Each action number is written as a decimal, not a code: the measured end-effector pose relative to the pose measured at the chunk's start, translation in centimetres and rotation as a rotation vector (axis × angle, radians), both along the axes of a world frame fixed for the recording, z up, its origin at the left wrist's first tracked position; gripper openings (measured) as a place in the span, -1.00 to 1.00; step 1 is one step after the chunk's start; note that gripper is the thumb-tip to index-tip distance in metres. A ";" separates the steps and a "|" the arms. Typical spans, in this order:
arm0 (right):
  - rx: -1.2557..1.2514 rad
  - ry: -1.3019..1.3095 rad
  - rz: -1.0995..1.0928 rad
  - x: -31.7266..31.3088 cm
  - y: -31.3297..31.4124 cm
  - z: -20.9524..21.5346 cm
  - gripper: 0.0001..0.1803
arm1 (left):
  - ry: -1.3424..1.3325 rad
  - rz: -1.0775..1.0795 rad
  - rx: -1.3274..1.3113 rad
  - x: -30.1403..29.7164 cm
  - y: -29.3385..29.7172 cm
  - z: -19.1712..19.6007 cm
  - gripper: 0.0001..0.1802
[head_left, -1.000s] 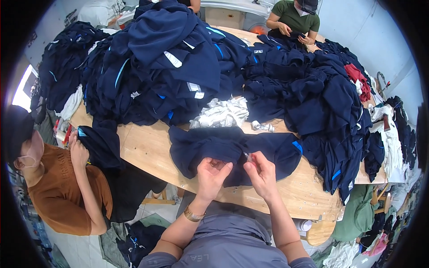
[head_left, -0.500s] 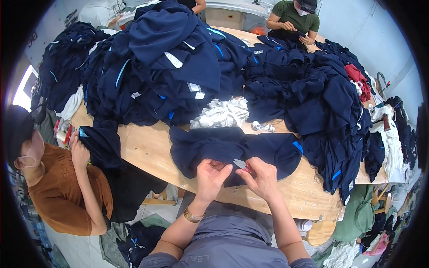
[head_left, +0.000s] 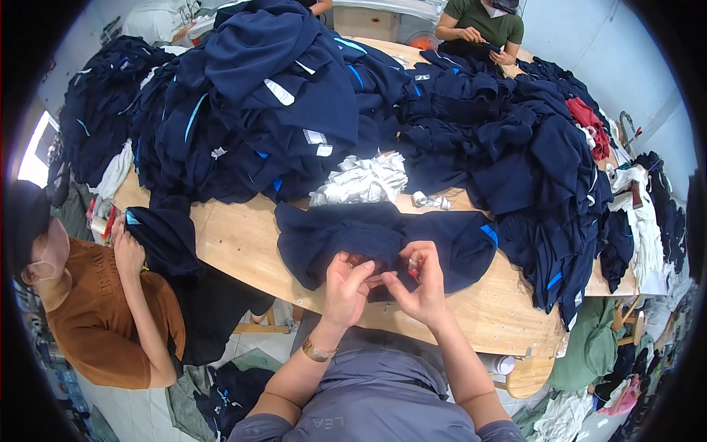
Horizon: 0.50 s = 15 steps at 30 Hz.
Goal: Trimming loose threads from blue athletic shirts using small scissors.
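Note:
A dark navy garment (head_left: 456, 254) with a bright blue tab at its right end lies spread on the table in front of me. Over its near edge, my left hand (head_left: 345, 289) is closed, its fingers curled into the cloth. My right hand (head_left: 421, 291) keeps a pair of small red-handled thread snips (head_left: 414, 269) in its curled fingers, the blades mostly hidden. Its thumb and a fingertip reach toward my left fingers, close to the cloth edge. Whether a thread lies between them is too small to tell.
Beyond the garment sits a heap of white fabric strips (head_left: 361, 180) with a small white roll (head_left: 431, 200) beside it. Large piles of navy garments (head_left: 258, 110) cover the far table (head_left: 236, 236). One person in brown (head_left: 118, 309) works at my left, another in green (head_left: 482, 33) across.
The snips' blades, pointing out over the cloth before, are now tucked back in my right hand. Both hands have turned, and their fingertips have come together near the garment's edge.

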State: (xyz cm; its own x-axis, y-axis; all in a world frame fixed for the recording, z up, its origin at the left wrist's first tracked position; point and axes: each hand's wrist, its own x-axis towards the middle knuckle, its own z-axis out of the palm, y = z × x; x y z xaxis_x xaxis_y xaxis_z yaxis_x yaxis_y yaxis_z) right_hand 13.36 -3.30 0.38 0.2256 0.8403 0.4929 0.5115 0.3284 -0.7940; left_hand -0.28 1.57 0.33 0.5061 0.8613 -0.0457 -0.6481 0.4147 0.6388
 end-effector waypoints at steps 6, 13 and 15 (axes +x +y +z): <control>-0.009 -0.074 -0.096 -0.7 0.5 -0.5 -0.52 | -0.104 0.004 -0.043 0.0 -0.1 0.1 -0.68; -0.001 0.029 -0.080 -0.6 1.0 -1.1 -0.53 | 0.027 -0.018 0.019 -0.2 0.0 -0.3 -0.62; 0.006 0.047 -0.092 -0.9 1.0 -1.0 -0.53 | 0.077 0.016 0.101 -0.2 0.1 -0.7 -0.55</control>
